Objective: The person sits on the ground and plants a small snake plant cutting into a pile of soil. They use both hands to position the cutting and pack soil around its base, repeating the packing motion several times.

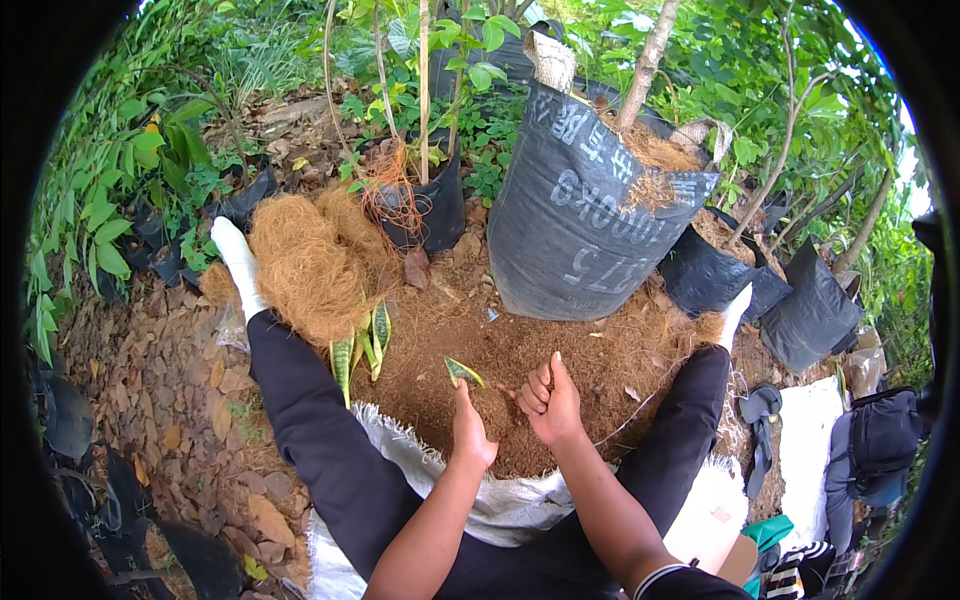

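My left hand (472, 431) is low over the brown soil mix (525, 450) between my legs, its fingers pointing forward beside a short piece of variegated snake plant leaf (463, 371). Whether the fingers pinch that leaf piece cannot be told. To its right, my right hand (551, 397) has curled fingers and a raised thumb, with a reddish bit near its fingertips; what lies inside the curl is hidden. More snake plant leaves (379, 341) lie at the left, next to a large clump of coconut fibre (304, 262).
A big black woven planting bag (585, 217) with a trunk stands ahead. A smaller black plant bag (424, 214) with orange twine is left of it; more bags (810, 307) stand right. A white sack (525, 499) lies under my legs. Sandals (759, 427) and a black backpack (885, 439) lie right.
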`<state>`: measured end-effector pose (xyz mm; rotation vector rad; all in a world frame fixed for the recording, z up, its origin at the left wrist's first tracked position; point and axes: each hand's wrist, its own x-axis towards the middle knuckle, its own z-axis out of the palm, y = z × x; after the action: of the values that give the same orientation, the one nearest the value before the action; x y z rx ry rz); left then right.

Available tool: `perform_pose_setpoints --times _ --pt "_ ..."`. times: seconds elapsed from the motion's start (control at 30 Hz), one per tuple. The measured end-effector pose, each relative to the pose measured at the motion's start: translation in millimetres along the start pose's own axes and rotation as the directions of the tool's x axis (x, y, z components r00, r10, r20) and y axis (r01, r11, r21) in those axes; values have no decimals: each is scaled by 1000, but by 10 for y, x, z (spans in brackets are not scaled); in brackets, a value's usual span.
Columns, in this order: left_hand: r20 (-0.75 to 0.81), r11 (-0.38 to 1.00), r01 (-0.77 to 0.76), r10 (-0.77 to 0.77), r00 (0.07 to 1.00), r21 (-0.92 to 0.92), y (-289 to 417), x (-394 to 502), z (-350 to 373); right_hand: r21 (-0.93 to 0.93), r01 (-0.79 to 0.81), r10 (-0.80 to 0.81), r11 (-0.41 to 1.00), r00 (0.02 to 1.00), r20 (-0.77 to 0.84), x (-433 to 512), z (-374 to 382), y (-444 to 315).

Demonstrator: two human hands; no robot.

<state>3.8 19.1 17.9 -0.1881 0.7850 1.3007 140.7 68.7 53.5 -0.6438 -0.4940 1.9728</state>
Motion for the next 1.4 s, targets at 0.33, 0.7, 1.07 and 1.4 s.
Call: perform_pose_setpoints --times 0.33,0.7,1.07,1.4 --pt "16 995 -95 94 995 39 -124 38 -31 -547 385 -320 743 923 216 -164 390 241" --pt "141 994 -104 109 984 -41 21 -135 94 -771 565 -283 -293 719 635 -135 279 479" --pt "110 986 -123 135 985 -109 185 -28 11 -949 305 -489 -72 819 300 70 -229 413" --pt "116 966 -169 193 974 -195 276 -50 44 -942 220 -151 -252 953 263 -7 -689 859"
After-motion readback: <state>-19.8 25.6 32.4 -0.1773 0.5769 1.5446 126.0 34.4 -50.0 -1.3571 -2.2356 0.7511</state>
